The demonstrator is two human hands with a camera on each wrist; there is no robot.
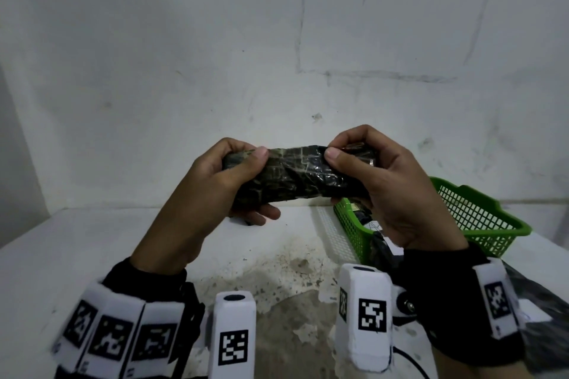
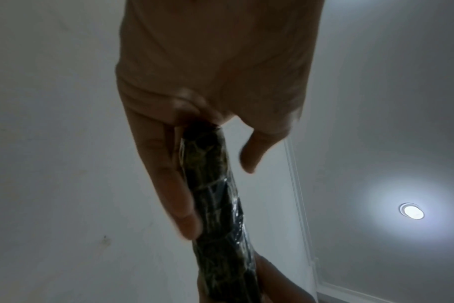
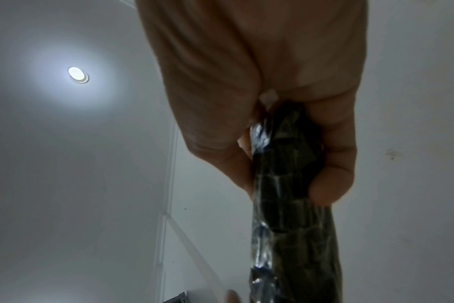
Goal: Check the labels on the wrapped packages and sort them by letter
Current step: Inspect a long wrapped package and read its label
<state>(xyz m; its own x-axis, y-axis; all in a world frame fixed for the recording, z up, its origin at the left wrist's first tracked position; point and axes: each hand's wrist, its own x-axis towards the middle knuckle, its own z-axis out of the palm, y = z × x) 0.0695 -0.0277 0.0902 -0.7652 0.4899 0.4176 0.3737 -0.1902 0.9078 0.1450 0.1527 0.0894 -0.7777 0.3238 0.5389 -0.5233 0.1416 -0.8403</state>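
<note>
nearest the lens, along the bottom of the head view, sit the white marker-covered wrist units (image 1: 234, 338) strapped over black sleeves. above them a worn white table (image 1: 92, 249) fills the lower half of the frame, with a green mesh basket (image 1: 480, 218) at the right centre holding more dark wrapped items, only partly seen behind the right wrist.

the wrapped package (image 1: 295, 175), dark and sheathed in shiny film, is held level in mid-air at the centre of the frame, clear of the table. the left hand (image 1: 228, 175) wraps its left end, thumb lying on top and fingers curled beneath; the right hand (image 1: 391, 194) clasps the right end the same way, thumb tip pressed on the upper face. both palms face inward and the wrists are raised, so the wrist views look up toward a ceiling light (image 2: 411, 212).

no label shows on the side facing the camera. judged from this, the step is best done by rolling the package slowly between both thumbs, keeping a firm hold on the slippery film, until a letter turns up toward the eyes.
</note>
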